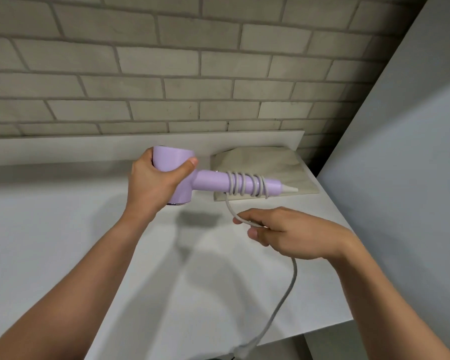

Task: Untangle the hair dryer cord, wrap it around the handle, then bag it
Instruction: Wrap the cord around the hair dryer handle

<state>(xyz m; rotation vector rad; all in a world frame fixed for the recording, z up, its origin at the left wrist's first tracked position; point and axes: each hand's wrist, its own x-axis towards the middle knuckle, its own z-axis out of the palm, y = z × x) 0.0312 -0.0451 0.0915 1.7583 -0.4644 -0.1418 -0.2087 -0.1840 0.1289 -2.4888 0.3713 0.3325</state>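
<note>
A: Where is the hair dryer (178, 175)?
B: Lifted above the table (63, 216), its lilac head clasped in the left hand (153, 185), handle pointing toward the right hand (291, 233).
A: And the cord (244, 184)?
B: Several turns coil the handle; the slack runs down through the right hand's pinching fingers. The beige bag (268, 162) lies flat beyond that hand.

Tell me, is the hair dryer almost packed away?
About halfway. Done: several loops of cord already sit around the dryer handle. In hand: the left hand holds the dryer's head, and the right hand pulls the loose cord for another loop. Left: a long stretch of cord hangs off the table edge, unwrapped, and the bag lies flat behind, with nothing in it yet.
</note>
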